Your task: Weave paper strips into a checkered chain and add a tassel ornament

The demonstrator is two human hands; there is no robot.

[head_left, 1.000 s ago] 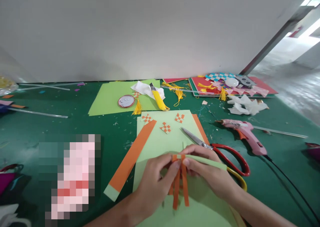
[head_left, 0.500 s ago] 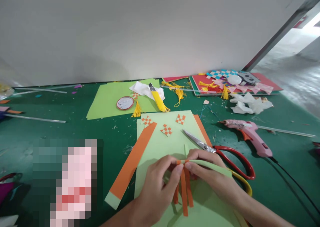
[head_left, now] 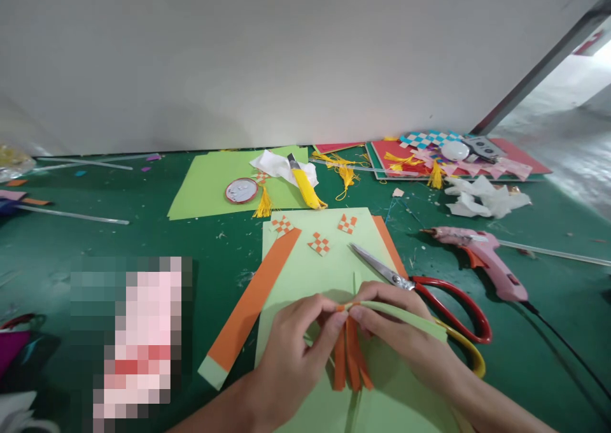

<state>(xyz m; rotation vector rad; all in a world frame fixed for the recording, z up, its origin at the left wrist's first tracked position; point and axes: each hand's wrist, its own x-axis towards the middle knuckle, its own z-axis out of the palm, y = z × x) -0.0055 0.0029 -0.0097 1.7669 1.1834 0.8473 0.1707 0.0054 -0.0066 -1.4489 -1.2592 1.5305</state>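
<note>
My left hand [head_left: 305, 337] pinches the left end of a small weave of orange and green paper strips. Opposite it, my right hand [head_left: 391, 321] grips the weave's right side between thumb and fingers. Several orange strips [head_left: 352, 360] hang down below the fingertips, and a long green strip [head_left: 405, 316] runs over the right hand. Beneath both hands lies a pale green sheet [head_left: 315, 280] with small orange-and-green checkered pieces [head_left: 319, 244] on it. Red-handled scissors [head_left: 449, 290] rest just beyond the right hand, and an orange strip [head_left: 255, 299] lies left of the hands.
A pink glue gun [head_left: 487, 255] with a cord lies at the right. Farther back are a yellow cutter [head_left: 305, 188], a round lid [head_left: 241, 191], yellow tassels [head_left: 346, 178] and red sheets [head_left: 529, 156]. A grey wall [head_left: 238, 57] stands behind the green table [head_left: 143, 242].
The orange strips hanging from the weave have swung and fanned differently. Both hands keep their pinch in nearly the same place. The view has shifted slightly.
</note>
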